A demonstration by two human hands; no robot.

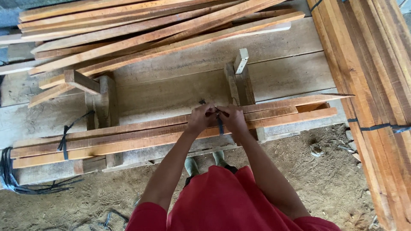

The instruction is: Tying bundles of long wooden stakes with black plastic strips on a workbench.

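Red short-sleeved shirt, bare forearms, green rubber boots

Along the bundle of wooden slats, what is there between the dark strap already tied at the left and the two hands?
In the head view, only bare slats: nothing else lies between the tied strap and the left hand, which meets the right hand.

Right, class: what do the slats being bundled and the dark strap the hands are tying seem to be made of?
The slats look like rough-sawn, unfinished wood: reddish-brown, with visible grain and a matte surface. The dark strap, pinched between the left hand and right hand, looks like thin flexible plastic banding, flat and slightly glossy, though rubber or fabric cannot be ruled out.
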